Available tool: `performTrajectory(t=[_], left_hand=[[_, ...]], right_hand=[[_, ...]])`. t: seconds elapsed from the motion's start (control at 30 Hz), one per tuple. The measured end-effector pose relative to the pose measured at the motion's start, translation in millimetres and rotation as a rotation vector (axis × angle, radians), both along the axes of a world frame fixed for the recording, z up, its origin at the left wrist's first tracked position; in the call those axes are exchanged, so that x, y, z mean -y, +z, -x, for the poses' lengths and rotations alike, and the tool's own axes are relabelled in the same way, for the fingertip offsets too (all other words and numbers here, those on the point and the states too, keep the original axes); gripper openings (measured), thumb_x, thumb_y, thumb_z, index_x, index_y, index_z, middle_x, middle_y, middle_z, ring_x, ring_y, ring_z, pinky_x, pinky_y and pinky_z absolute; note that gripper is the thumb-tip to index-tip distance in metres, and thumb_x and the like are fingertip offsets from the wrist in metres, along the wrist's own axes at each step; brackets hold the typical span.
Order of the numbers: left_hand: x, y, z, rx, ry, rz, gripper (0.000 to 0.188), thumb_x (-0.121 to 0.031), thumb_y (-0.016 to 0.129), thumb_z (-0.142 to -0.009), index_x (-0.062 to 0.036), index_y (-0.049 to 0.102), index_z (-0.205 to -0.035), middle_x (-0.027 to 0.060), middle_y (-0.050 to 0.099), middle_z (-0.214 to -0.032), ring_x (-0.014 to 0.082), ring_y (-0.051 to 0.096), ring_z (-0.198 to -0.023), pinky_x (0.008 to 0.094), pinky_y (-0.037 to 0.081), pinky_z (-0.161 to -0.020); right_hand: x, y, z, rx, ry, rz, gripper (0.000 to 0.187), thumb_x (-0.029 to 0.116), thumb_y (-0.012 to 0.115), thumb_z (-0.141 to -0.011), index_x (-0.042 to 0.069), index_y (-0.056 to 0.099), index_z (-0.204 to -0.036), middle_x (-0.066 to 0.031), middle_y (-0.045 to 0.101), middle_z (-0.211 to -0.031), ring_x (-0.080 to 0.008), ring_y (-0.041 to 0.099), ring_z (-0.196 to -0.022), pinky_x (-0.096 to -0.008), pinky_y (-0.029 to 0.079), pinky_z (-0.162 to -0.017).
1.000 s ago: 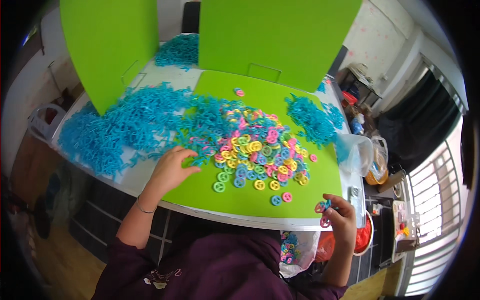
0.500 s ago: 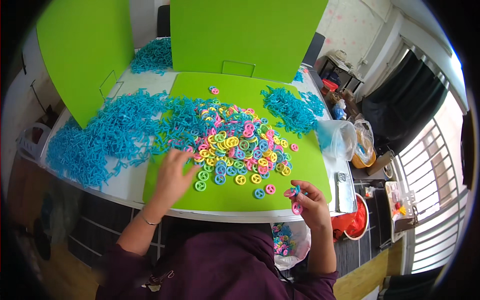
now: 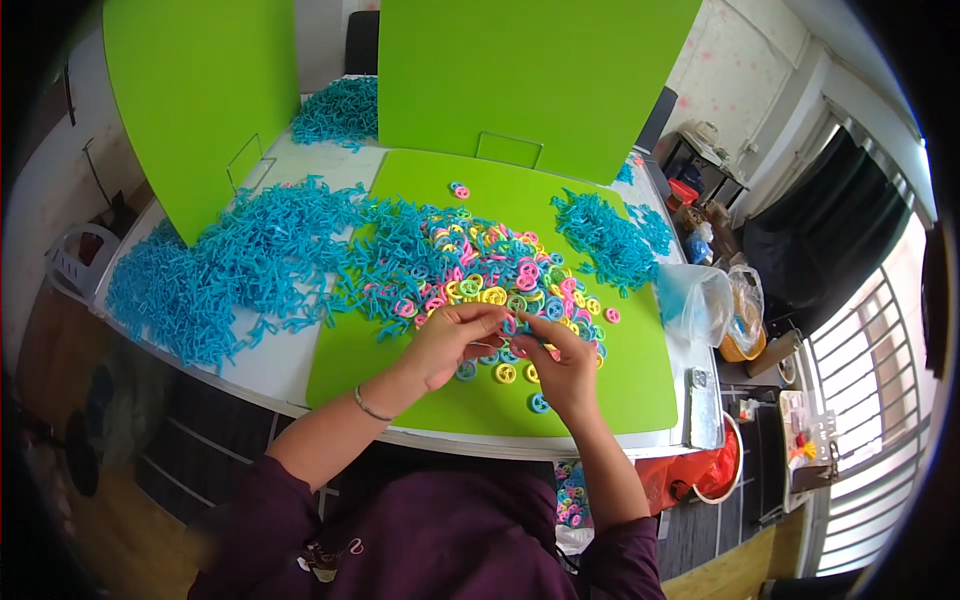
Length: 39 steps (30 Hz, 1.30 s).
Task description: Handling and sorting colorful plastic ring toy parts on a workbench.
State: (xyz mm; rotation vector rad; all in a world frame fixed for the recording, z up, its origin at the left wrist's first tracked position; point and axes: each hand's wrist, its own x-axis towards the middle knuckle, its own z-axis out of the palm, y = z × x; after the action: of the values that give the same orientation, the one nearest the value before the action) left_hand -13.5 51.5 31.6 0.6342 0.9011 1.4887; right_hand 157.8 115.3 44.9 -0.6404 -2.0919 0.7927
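Head view: two bare hands, set together over the near part of the work surface. Left hand (image 3: 450, 345) and right hand (image 3: 565, 370) meet at the fingertips, thumbs and forefingers pinched on small pink-and-blue pieces (image 3: 510, 325). Said pieces lie between the hands, in front of the near side of a mound of spoked rings (image 3: 494, 296).

Obscured: outline and number of the held pieces, mostly covered by fingers; part of the mound, behind the hands; contents of a pale bag (image 3: 572, 500) under the table edge, cut off by the right forearm and clothing. Whether the pinched pieces are joined cannot be told.

Materials: rings round, smooth, plastic-looking, in pink, yellow, green and blue. Left heap (image 3: 270, 240), slender blue pieces, tangled; its edge runs into the mound. Right heap (image 3: 605, 240), similar, smaller. Green board (image 3: 630, 395), flat, matt, round-cornered, beneath the mound. Upright green panel (image 3: 530, 70), with wire support. Clear bag (image 3: 693, 305), crumpled film, at the table's right side. Bracelet (image 3: 372, 405), thin, on the left wrist.
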Motion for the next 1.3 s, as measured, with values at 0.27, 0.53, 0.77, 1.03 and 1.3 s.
performTrajectory(t=[0.27, 0.53, 0.77, 1.03, 1.3], left_hand=[[-1.7, -5.5, 13.0, 0.004, 0.072, -0.181, 0.021, -0.009, 0.062, -0.088, 0.0004, 0.064, -0.106, 0.0098, 0.067, -0.098, 0.0144, 0.065, -0.086, 0.025, 0.057, -0.077], [2.7, 0.3, 2.5, -0.27, 0.21, -0.251, 0.015, -0.007, 0.062, -0.087, 0.0014, 0.069, -0.099, 0.0059, 0.068, -0.083, 0.0086, 0.063, -0.071, 0.0211, 0.054, -0.067], [1.9, -4.3, 4.4, -0.445, 0.223, -0.244, 0.015, -0.004, 0.061, -0.087, 0.0001, 0.069, -0.1, 0.0059, 0.067, -0.086, 0.0093, 0.062, -0.071, 0.0219, 0.053, -0.066], [0.8, -7.1, 2.7, -0.528, 0.159, -0.391, 0.023, -0.004, 0.056, -0.091, -0.0006, 0.063, -0.112, 0.0079, 0.064, -0.106, 0.0123, 0.061, -0.091, 0.0246, 0.052, -0.079], [25.3, 26.3, 42.9, -0.769, 0.316, -0.216, 0.037, -0.02, 0.062, -0.088, -0.0068, 0.055, -0.123, 0.0076, 0.053, -0.119, 0.0138, 0.057, -0.096, 0.0274, 0.047, -0.083]], right_hand=[[3.3, -11.7, 22.8, -0.22, -0.075, 0.224, 0.021, 0.004, 0.068, -0.083, 0.0, 0.066, -0.103, -0.0022, 0.066, -0.082, -0.006, 0.059, -0.071, -0.0208, 0.047, -0.062], [8.9, -8.2, 21.5, -0.247, -0.004, 0.458, 0.022, 0.004, 0.069, -0.081, 0.0, 0.066, -0.102, -0.0077, 0.068, -0.08, -0.0094, 0.063, -0.07, -0.023, 0.049, -0.06], [15.0, 0.6, 22.7, -0.043, -0.139, -0.114, 0.026, 0.001, 0.071, -0.075, 0.003, 0.068, -0.101, -0.0084, 0.062, -0.069, -0.015, 0.058, -0.059, -0.0283, 0.044, -0.053], [8.4, -7.1, 18.5, 0.036, -0.217, -0.294, 0.03, -0.003, 0.069, -0.073, 0.004, 0.067, -0.102, -0.008, 0.064, -0.076, -0.02, 0.06, -0.068, -0.0307, 0.047, -0.06], [23.8, 8.8, -25.2, 0.042, -0.193, -0.697, 0.033, -0.003, 0.069, -0.074, 0.004, 0.065, -0.106, -0.0109, 0.063, -0.091, -0.023, 0.06, -0.078, -0.0318, 0.048, -0.068]])
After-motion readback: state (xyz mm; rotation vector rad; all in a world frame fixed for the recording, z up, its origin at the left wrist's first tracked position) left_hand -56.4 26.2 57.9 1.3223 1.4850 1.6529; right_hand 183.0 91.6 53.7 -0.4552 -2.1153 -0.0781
